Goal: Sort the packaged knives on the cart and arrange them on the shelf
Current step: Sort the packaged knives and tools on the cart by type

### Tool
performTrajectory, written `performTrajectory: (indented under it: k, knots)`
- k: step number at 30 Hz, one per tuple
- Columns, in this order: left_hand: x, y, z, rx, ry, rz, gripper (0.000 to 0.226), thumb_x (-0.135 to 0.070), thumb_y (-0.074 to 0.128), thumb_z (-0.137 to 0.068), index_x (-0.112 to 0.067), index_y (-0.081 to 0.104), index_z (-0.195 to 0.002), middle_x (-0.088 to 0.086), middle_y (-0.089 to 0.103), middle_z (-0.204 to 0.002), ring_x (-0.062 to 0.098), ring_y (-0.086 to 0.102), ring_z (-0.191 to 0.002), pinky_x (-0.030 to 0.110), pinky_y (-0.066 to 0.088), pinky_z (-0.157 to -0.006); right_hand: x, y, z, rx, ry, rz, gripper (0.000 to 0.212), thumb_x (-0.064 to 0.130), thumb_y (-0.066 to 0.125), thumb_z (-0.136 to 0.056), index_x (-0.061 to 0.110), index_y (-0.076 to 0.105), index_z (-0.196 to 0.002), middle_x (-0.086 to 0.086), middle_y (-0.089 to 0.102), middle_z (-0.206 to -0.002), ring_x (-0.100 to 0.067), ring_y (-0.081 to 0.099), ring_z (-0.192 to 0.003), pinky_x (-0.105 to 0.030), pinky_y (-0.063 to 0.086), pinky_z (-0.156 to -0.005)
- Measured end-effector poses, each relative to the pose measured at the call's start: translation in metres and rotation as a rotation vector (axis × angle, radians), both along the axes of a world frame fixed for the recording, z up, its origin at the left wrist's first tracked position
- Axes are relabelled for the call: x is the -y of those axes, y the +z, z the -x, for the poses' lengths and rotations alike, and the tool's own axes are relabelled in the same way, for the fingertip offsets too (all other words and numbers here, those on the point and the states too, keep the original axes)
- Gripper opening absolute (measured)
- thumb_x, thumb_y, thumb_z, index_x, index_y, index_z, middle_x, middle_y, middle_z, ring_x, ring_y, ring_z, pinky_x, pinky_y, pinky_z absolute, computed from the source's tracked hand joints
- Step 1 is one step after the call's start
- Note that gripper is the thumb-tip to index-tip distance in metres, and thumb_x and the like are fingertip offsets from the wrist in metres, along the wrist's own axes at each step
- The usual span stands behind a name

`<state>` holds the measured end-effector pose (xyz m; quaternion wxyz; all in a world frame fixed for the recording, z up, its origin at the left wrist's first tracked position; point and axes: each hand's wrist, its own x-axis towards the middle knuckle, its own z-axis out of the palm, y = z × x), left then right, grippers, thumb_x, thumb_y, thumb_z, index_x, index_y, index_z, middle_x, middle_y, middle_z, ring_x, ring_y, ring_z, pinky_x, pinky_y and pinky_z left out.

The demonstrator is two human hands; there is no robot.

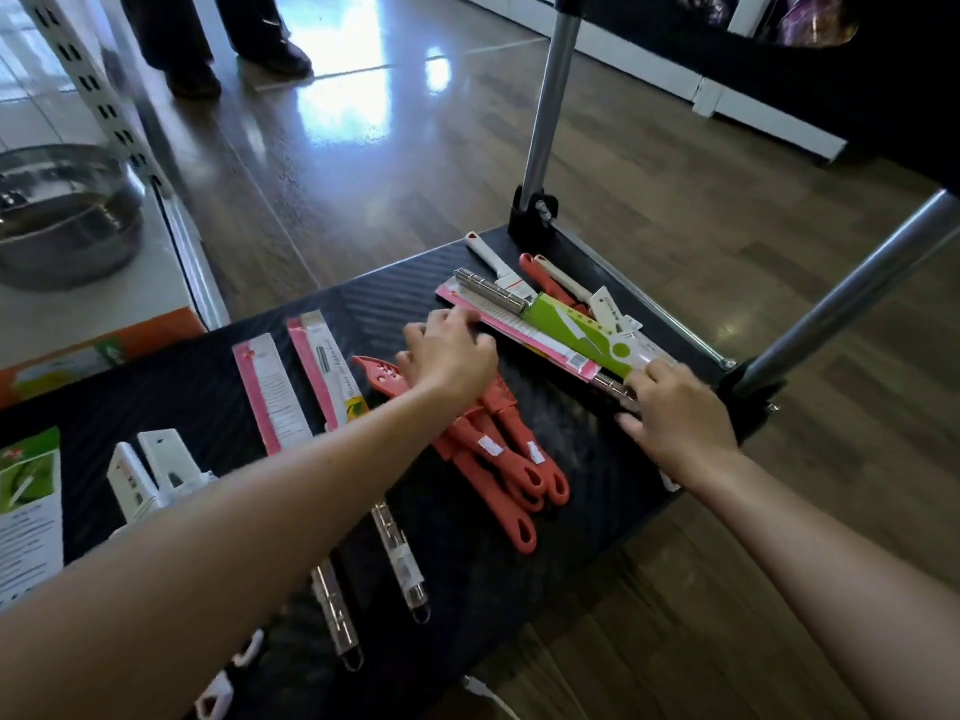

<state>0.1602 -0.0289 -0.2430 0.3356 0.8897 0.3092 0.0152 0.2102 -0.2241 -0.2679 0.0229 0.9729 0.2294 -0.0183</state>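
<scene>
Along the near edge of the cart (571, 537) lie two steel-handled knives (400, 558), and toward the left edge two white packs (156, 475) and a green box (28, 491). Further in, two pink packs (270, 392) lie side by side. A group of red knives (498, 454) lies in the middle, partly under the left arm. So the sorting looks partly done: here like lies with like. The mixed pile (576, 324) at the far right corner seems to be what is left, and no knife shows on the shelf (93, 314) yet. Both hands are at this pile, apart from each other. The right hand (675, 418) rests on its near end, thumb spread away. The left hand (449, 356) is at its long edge with bent fingers, but it is blurred, so I cannot tell if it grips. On the shelf, beyond the left edge, stands a steel bowl (62, 215); what is inside I cannot make out
</scene>
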Motion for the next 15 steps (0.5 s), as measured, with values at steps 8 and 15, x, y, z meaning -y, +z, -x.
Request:
performTrajectory:
  k: [8,15]
  knots:
    - [-0.049,-0.02,-0.09,-0.083,-0.438,-0.5,0.048,-0.015,0.042,-0.094,-0.029,0.04,-0.14,-0.005,0.035,-0.15,0.024,0.026,-0.138,0.043,0.03,-0.106,-0.002,-0.006,-0.024,0.072,0.087,-0.137,0.031,0.038,0.059,-0.087,0.011,0.063,-0.101,-0.002,0.059,-0.103,-0.022,0.057,-0.1,-0.029,0.043,-0.069]
    - [-0.043,-0.043,-0.109,-0.09,-0.563,-0.681,0.046,-0.011,0.044,-0.094,-0.028,0.042,-0.136,-0.003,0.043,-0.142,0.026,0.033,-0.13,0.042,0.036,-0.098,0.001,-0.028,-0.03,0.171,0.113,-0.262,0.025,0.025,0.083,-0.064,0.011,0.064,-0.075,-0.002,0.063,-0.073,-0.022,0.062,-0.066,-0.021,0.035,-0.052]
